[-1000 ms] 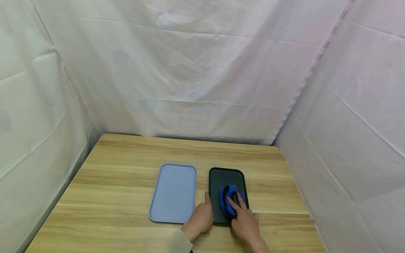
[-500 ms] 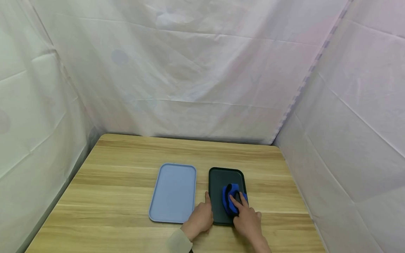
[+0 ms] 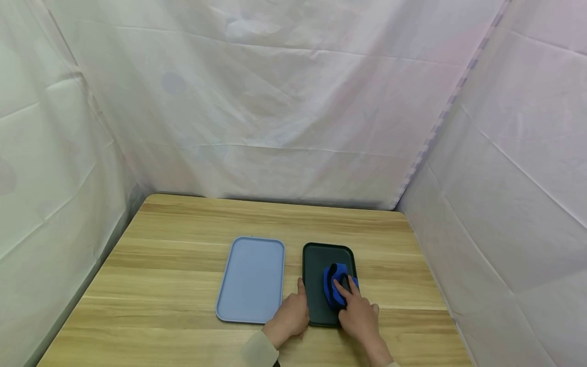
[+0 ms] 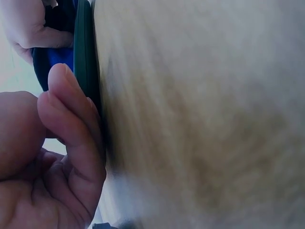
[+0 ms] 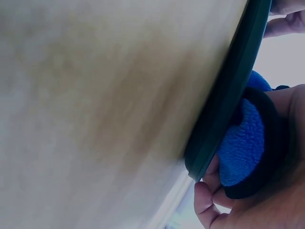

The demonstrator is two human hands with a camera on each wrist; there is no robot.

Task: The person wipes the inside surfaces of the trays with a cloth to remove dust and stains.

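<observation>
A dark green rectangular tray lies on the wooden table in front of me. My right hand holds a folded blue fleecy cloth with black edging against its surface, two fingers spread over the top. From the right wrist view, the cloth's fluffy side bulges between the hand and the tray rim. Along the tray's left edge, my left hand rests with its index finger straight, touching the rim. Its other fingers are curled beside the tray in the left wrist view and hold nothing visible.
A light blue tray lies to the left, its near right corner close to my left hand. White fabric walls enclose the table at the back and both sides.
My right hand and the cloth have moved slightly right and away from me over the green tray. The left hand and both trays stay in place.
</observation>
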